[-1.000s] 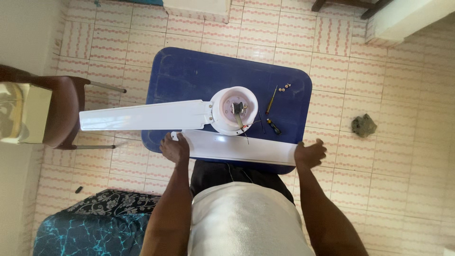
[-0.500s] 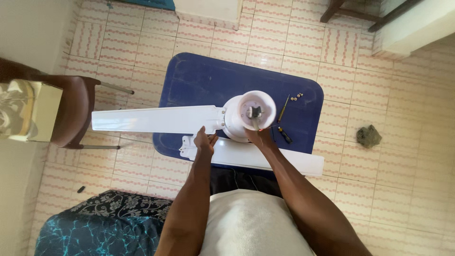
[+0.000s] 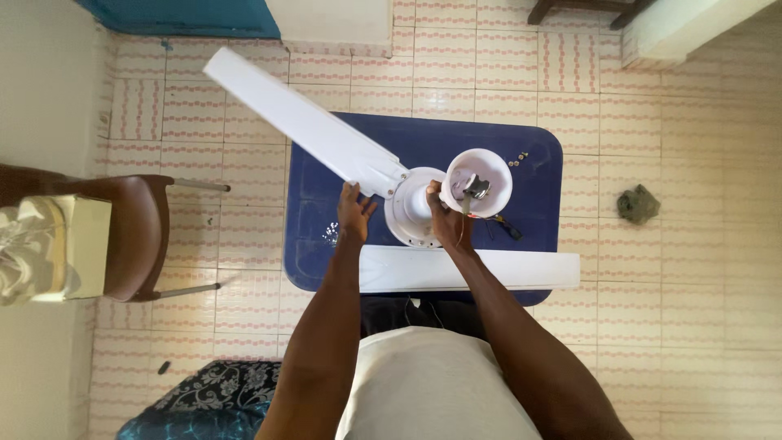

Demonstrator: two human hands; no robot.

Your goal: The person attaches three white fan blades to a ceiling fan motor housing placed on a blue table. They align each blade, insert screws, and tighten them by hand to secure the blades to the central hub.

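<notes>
A white ceiling fan motor (image 3: 414,213) stands tilted on a blue plastic table (image 3: 538,191). My right hand (image 3: 446,222) grips the motor's stem just below the white cup-shaped canopy (image 3: 481,181). One long white blade (image 3: 301,122) is attached to the motor and points up to the far left. My left hand (image 3: 353,213) rests with fingers apart by the blade's root, touching it. A second, loose white blade (image 3: 472,270) lies flat along the table's near edge.
Small screws (image 3: 521,155) and a dark tool (image 3: 505,226) lie on the table right of the motor. A brown chair (image 3: 138,236) carrying a box stands to the left. A dark rag (image 3: 637,204) lies on the tiled floor at right, patterned fabric (image 3: 220,391) at bottom left.
Both hands left the loose blade and went to the motor. The motor has been turned, so its attached blade swung from pointing left to pointing up to the far left.
</notes>
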